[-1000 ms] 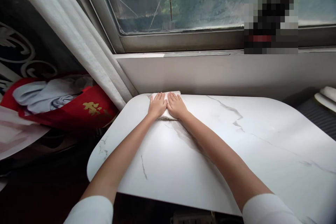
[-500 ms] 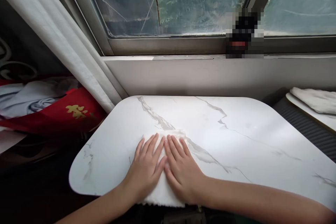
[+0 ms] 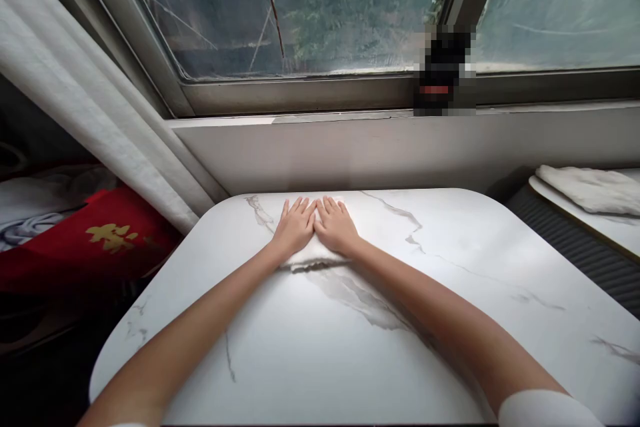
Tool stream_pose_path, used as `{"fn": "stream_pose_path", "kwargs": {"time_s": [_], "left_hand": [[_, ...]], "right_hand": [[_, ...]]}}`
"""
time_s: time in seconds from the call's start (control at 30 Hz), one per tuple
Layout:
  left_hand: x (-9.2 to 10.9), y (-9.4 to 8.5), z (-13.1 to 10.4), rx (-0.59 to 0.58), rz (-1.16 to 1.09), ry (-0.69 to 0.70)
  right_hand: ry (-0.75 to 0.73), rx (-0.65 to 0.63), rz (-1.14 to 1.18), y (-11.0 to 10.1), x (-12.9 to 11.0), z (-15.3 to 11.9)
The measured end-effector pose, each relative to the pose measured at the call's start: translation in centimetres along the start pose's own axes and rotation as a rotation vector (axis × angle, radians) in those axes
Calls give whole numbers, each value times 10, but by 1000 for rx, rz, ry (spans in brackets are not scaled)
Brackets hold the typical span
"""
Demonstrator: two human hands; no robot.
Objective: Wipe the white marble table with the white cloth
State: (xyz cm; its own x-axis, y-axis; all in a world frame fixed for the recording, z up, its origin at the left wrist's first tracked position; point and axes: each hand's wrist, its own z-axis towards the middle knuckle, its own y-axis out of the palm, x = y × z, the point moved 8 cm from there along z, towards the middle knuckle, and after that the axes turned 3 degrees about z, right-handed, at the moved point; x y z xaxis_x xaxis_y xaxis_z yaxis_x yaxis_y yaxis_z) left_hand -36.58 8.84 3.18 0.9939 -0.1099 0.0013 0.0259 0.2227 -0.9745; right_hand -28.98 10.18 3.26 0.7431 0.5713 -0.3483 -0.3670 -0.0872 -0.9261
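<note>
A white cloth [image 3: 317, 254] lies flat near the far edge of a white marble-patterned table [image 3: 280, 353]. Pressing on its left part is my left hand [image 3: 295, 227], palm down with the fingers stretched out. My right hand [image 3: 335, 228] rests flat on the right part, its fingers also extended. Thumbs and index fingers of the two hands nearly meet. Most of the cloth is hidden under the palms; its near edge shows between the wrists, slightly rumpled.
Beyond the table stand a low wall and a metal-framed window [image 3: 300, 97]. A pale curtain [image 3: 95, 93] hangs at left, above a red bag [image 3: 125, 227] with clothes. At right, a folded white cloth [image 3: 590, 188] lies on a board over a dark ribbed surface [image 3: 585, 250].
Both hands have slid forward with the cloth, from the near edge to the far side of the table. The arms are stretched out further, and the view has shifted a little.
</note>
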Motion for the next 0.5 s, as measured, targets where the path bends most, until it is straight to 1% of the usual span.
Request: {"fn": "stream_pose_path", "kwargs": {"time_s": [0.07, 0.13, 0.17, 0.23, 0.3, 0.37, 0.43, 0.5], "left_hand": [[5, 5, 30, -4, 19, -3], [10, 9, 50, 4, 19, -22], [13, 10, 55, 15, 15, -32], [19, 11, 57, 33, 0, -44], [23, 11, 50, 38, -19, -50], [30, 8, 36, 33, -34, -50], [42, 3, 15, 37, -43, -45], [61, -5, -11, 42, -54, -25]], "right_hand": [[20, 18, -29, -6, 22, 19], [28, 34, -52, -12, 39, 28], [26, 42, -61, -15, 45, 30], [19, 58, -74, -17, 51, 28], [14, 69, -80, -18, 51, 19], [3, 67, -84, -18, 46, 4], [-18, 58, -96, -18, 40, -19], [-39, 58, -116, -20, 33, -50]]}}
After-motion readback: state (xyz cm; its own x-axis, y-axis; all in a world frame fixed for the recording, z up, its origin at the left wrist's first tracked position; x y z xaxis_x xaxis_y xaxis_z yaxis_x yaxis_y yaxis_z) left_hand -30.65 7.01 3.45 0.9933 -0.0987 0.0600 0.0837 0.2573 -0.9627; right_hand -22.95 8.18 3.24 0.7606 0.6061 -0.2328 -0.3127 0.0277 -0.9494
